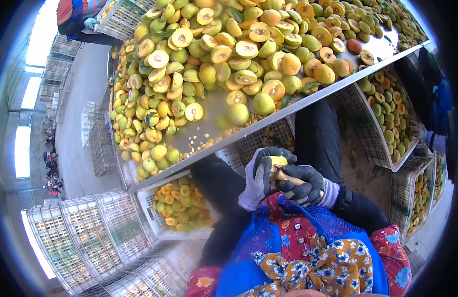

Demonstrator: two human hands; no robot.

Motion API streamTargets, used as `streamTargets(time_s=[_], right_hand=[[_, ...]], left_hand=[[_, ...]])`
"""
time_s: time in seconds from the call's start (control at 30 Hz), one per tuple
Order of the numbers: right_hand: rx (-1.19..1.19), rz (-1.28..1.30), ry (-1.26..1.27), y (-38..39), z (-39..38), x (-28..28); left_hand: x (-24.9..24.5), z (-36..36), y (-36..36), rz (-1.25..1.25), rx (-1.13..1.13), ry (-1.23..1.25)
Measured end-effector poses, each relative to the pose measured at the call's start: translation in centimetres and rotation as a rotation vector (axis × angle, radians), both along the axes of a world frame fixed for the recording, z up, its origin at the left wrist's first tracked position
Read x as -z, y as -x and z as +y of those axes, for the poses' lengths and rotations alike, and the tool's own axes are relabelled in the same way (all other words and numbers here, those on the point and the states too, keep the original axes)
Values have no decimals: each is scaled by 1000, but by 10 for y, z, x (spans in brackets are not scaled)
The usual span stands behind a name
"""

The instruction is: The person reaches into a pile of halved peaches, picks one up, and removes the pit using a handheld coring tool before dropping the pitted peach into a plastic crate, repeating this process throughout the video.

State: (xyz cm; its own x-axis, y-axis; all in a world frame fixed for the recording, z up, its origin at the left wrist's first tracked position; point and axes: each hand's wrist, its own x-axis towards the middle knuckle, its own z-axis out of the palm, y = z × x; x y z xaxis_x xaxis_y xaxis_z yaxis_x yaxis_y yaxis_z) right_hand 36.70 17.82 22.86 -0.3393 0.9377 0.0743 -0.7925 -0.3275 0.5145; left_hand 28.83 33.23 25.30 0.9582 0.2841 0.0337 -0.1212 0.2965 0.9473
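Observation:
My left hand (260,178), in a grey and black glove, is closed around a yellow apricot (278,161) in front of my chest. My right hand (308,186), gloved the same way, is curled closed against the fruit's lower side. Something tan shows between the two hands, and I cannot make out whether it is a tool or bare fingertips. Just ahead of them is the metal table (209,111), heaped with whole and halved apricots (246,48), many halves with their cut faces up. Small loose pits (199,143) lie near the table's edge.
Below the table edge at left is a crate of apricot halves (182,203); another fruit crate (387,116) stands at right. Stacked white crates (85,227) fill the lower left. A person's gloved hand (90,23) shows at upper left, another person's sleeve (439,143) at right.

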Motion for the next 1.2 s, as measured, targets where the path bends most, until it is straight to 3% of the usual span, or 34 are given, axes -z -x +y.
streamTargets(time_s=[0.13,0.17,0.27,0.3,0.37,0.4,0.47,0.5,0.53,0.57,0.67,0.73,0.8,0.93,0.97,1.0,1.03,1.1,1.2], right_hand=[[5,116,-39,1,4,-7],[55,-45,32,3,6,-8],[88,-200,118,5,18,-11],[105,-384,210,3,18,-18],[219,-431,316,2,20,-28],[276,-459,365,-1,23,-30],[243,-535,225,-18,15,-8],[211,-573,287,-24,12,-4],[180,-609,350,-27,11,-2],[167,-593,386,-26,13,-1],[108,-507,391,-22,20,9],[78,-483,360,-19,24,18],[69,-553,419,-16,28,15],[209,-1072,608,-7,24,15],[215,-1136,621,-8,22,16],[215,-1198,632,-8,20,17],[201,-1096,616,-11,18,17],[179,-894,583,-23,18,13],[180,-660,441,-29,17,10]], left_hand=[[2,-8,-4,-10,-130,79],[11,-9,-2,23,-195,135],[19,-14,-8,122,-421,333],[17,-9,-6,164,-500,321],[20,9,3,255,-668,252],[23,29,17,305,-775,104],[22,74,54,426,-937,-277],[26,101,82,548,-879,-563],[22,119,103,760,-890,-1049],[0,129,104,993,-876,-1333],[-16,167,82,955,-787,-1343],[-7,192,34,910,-630,-1307],[11,207,-24,1034,-573,-1297],[37,207,-75,954,-555,-1196],[50,209,-77,688,-594,-1249],[64,209,-75,635,-586,-1260],[62,200,-73,586,-579,-1269],[75,202,-69,425,-587,-996],[8,159,-48,462,-408,-63]])
